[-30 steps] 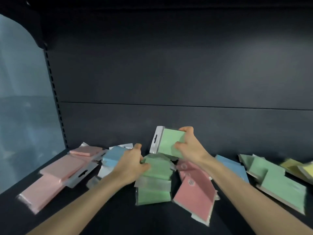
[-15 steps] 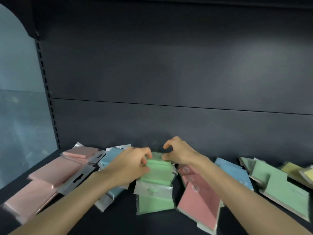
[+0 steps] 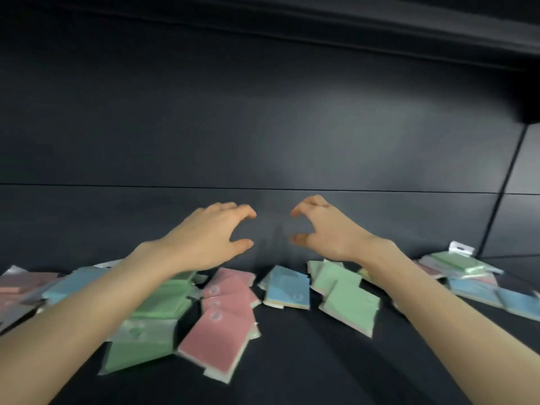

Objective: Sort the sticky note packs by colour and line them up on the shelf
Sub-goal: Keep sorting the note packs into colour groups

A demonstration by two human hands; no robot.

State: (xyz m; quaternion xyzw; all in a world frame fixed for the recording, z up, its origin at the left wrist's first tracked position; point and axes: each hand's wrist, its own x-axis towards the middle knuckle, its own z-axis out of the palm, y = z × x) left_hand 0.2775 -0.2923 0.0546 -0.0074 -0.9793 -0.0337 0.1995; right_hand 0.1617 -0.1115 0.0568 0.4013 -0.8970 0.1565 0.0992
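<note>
Both hands hover empty above the shelf, fingers loosely curled and facing each other: my left hand [image 3: 210, 235] over the green stack, my right hand [image 3: 324, 229] above the green and blue packs. Below my left forearm lies a pile of green packs [image 3: 157, 305], with red packs [image 3: 228, 314] fanned out beside it. A blue pack [image 3: 287, 290] lies in the middle, more green packs [image 3: 347, 299] to its right. At the far left are pink packs [image 3: 17, 285] and a blue pack [image 3: 73, 285]; at the far right a mixed heap [image 3: 467, 276] of green, blue and pink.
The dark shelf floor [image 3: 292, 369] shows bare near the front edge. A dark back panel [image 3: 263, 127] rises behind the packs, with an upright post [image 3: 508, 182] at the right. The upper shelf's edge crosses the top right.
My right hand put the green pack down on the green stack and both hands lifted away, empty. The view swung to the right, bringing the right-hand heap into sight.
</note>
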